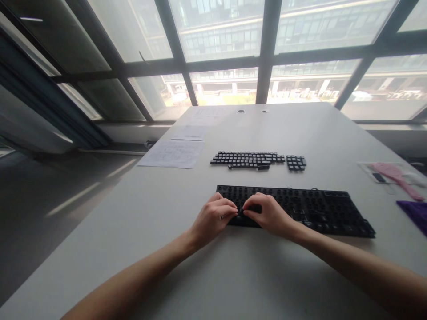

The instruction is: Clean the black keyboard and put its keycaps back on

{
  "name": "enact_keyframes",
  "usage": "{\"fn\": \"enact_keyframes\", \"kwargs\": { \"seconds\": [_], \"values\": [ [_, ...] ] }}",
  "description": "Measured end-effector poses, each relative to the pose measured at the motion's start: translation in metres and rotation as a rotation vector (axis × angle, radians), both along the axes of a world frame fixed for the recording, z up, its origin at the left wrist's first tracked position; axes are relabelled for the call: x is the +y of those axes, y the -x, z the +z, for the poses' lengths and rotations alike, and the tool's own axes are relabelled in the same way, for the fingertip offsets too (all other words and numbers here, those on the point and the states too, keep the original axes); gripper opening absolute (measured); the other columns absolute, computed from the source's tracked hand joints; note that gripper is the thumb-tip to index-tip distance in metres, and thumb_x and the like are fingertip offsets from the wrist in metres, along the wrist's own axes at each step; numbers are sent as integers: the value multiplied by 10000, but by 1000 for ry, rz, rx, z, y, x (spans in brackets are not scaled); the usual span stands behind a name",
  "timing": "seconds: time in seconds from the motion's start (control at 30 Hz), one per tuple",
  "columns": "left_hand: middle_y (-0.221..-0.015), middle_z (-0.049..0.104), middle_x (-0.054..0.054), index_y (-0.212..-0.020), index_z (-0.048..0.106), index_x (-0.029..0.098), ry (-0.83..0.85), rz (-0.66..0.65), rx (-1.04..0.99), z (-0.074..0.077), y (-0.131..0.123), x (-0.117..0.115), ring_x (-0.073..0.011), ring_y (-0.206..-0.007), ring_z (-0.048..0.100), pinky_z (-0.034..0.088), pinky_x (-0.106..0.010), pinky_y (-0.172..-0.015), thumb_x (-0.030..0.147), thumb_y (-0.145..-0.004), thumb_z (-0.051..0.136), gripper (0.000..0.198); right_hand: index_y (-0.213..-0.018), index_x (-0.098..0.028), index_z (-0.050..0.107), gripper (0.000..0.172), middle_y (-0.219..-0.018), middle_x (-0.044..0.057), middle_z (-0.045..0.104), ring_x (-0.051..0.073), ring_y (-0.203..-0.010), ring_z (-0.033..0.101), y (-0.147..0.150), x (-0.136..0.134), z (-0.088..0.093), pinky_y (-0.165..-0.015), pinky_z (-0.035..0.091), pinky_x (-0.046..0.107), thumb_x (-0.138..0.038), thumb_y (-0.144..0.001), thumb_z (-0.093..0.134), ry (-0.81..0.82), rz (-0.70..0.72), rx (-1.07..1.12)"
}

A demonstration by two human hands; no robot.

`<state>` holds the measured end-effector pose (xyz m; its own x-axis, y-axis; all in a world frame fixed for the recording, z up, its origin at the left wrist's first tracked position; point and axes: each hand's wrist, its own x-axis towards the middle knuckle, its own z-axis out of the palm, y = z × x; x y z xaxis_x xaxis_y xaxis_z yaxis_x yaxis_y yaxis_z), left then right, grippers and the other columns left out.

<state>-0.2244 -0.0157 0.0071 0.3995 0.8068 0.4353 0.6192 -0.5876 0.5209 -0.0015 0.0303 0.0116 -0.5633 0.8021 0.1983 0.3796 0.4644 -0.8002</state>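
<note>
A black keyboard (320,213) lies on the white table, many of its key positions bare of caps. Both hands meet over its left front part. My left hand (215,215) is closed, its fingertips pinched at a small black keycap (240,212) low on the keyboard. From the other side, my right hand (268,214) pinches at the same spot, thumb and forefinger curled together. The fingertips hide most of the cap. Behind the keyboard, loose black keycaps (247,158) lie in rows like a keyboard layout, with a smaller block of keycaps (296,162) to their right.
Printed paper sheets (170,154) lie at the table's left edge. On the right are a pink object with a handle (393,175), clear plastic packaging and a purple cloth-like item (413,213). Large windows (220,31) rise beyond the table (187,284).
</note>
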Motion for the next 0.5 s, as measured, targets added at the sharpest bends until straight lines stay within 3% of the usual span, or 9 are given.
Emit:
{"fn": "enact_keyframes", "kwargs": {
  "seconds": [0.17, 0.5],
  "values": [
    [-997, 755, -51, -986, 759, 211, -62, -50, 100, 5, 2, -1, -193, -876, 585, 524, -336, -795, 168, -961, 611, 156, -812, -225, 741, 120, -829, 16, 748, 199, -812, 642, 2, -2, -4, -775, 500, 333, -106, -802, 754, -36, 1, 17],
    [-1012, 751, -53, -1011, 742, 201, -124, -79, 117, 5, 3, -2, -198, -881, 584, 538, -358, -819, 153, -941, 622, 147, -840, -212, 728, 152, -895, 50, 729, 202, -873, 614, 5, -6, -12, -793, 525, 334, -105, -910, 646, -307, 109, -3]
  ]
}}
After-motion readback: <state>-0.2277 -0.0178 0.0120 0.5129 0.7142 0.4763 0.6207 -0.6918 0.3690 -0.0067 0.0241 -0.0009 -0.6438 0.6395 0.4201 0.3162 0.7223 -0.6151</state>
